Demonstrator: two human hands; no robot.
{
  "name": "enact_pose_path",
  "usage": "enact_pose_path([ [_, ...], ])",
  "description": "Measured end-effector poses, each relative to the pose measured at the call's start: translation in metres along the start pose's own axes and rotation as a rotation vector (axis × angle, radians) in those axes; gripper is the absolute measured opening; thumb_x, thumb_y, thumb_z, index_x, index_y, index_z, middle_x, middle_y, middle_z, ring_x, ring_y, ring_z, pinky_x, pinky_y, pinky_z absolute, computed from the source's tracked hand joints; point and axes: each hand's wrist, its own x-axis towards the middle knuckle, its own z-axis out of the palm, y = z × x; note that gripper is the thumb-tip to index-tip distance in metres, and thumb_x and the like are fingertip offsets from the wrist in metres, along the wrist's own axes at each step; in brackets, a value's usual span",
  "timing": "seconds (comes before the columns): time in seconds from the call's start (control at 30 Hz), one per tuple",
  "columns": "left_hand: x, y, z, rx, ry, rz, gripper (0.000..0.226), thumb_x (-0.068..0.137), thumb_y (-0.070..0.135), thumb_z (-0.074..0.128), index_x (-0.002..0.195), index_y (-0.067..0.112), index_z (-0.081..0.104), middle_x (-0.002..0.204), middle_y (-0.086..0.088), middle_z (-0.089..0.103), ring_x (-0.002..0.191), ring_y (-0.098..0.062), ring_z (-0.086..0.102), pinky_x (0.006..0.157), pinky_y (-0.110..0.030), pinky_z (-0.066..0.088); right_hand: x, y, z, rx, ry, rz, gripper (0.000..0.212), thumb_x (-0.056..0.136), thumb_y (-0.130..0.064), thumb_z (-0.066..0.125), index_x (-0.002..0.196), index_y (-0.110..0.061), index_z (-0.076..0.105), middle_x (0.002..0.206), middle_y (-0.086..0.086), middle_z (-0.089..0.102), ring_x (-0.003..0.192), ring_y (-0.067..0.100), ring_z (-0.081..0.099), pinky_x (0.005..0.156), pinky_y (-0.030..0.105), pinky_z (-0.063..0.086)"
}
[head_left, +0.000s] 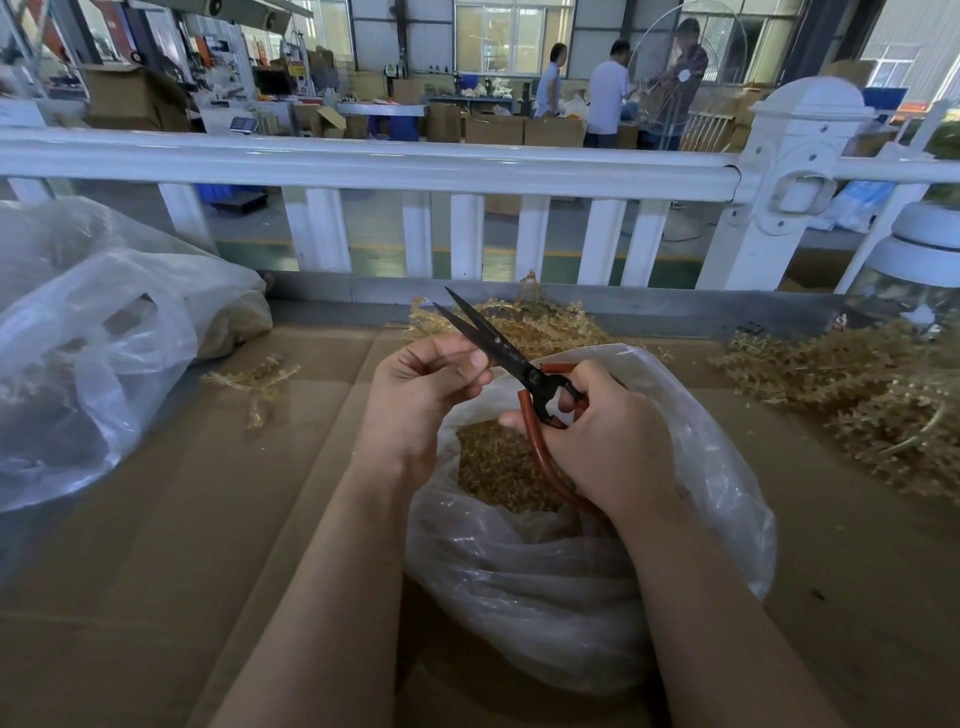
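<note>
My right hand (602, 441) grips the red-brown handles of black scissors (488, 340), whose blades are slightly parted and point up and to the left. My left hand (421, 395) has curled fingers just left of the blades, fingertips close to the lower blade; whether they pinch anything is hidden. Both hands hover above a clear plastic bag (571, 582) that stands open on the cardboard-covered table (182, 545), holding small golden plant cuttings (498, 467).
A pile of golden dried sprigs (857, 384) lies at the right, more sprigs (535, 322) behind the hands, and a loose sprig (254, 382) at the left. A large clear bag (93, 353) sits far left. A white fence (415, 166) lines the table's far edge.
</note>
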Motion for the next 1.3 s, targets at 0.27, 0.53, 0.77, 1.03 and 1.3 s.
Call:
enact_pose_path([
  [0.27,-0.004,-0.001,0.006,0.065,0.008,-0.122,0.011,0.079,-0.004,0.07,0.081,0.006,0.067,0.078,0.001,0.073,0.063,-0.009,0.065,0.062,-0.018,0.047,0.003,0.005,0.007,0.378,-0.101,0.323,0.026,0.081,-0.054,0.074,0.078,-0.028,0.068,0.074,-0.015,0.071,0.067,0.005,0.067,0.062,0.029,0.059],
  [0.53,-0.007,-0.006,0.012,0.113,-0.126,-0.169,0.012,0.06,0.007,0.077,0.071,0.012,0.076,0.078,0.001,0.076,0.071,-0.006,0.07,0.061,-0.014,0.051,0.008,0.0,0.002,0.646,-0.164,0.425,0.015,0.086,-0.025,0.075,0.073,-0.018,0.074,0.06,0.002,0.07,0.056,0.01,0.066,0.062,0.024,0.057],
  [0.77,-0.005,-0.011,0.011,0.093,-0.144,-0.14,0.014,0.057,0.006,0.079,0.066,0.017,0.079,0.086,-0.005,0.077,0.084,-0.012,0.073,0.069,-0.016,0.054,0.008,-0.001,0.001,0.677,-0.197,0.448,0.009,0.088,-0.019,0.073,0.079,-0.015,0.073,0.062,0.001,0.071,0.057,0.007,0.067,0.061,0.015,0.053],
  [1.03,-0.006,-0.005,0.007,0.19,-0.114,-0.177,0.017,0.071,0.027,0.075,0.077,0.012,0.071,0.076,0.0,0.073,0.063,-0.005,0.06,0.059,-0.016,0.043,0.008,-0.002,0.004,0.626,-0.13,0.422,0.015,0.09,-0.019,0.073,0.075,-0.019,0.071,0.067,0.002,0.072,0.063,0.017,0.069,0.066,0.027,0.058],
  [1.3,-0.003,-0.005,0.007,0.234,-0.019,-0.042,0.03,0.087,0.01,0.07,0.062,0.024,0.071,0.074,0.002,0.071,0.067,-0.008,0.058,0.069,-0.026,0.043,0.006,0.002,0.005,0.478,-0.062,0.377,0.016,0.088,-0.038,0.076,0.079,-0.028,0.067,0.075,-0.014,0.071,0.069,0.005,0.067,0.061,0.023,0.055],
])
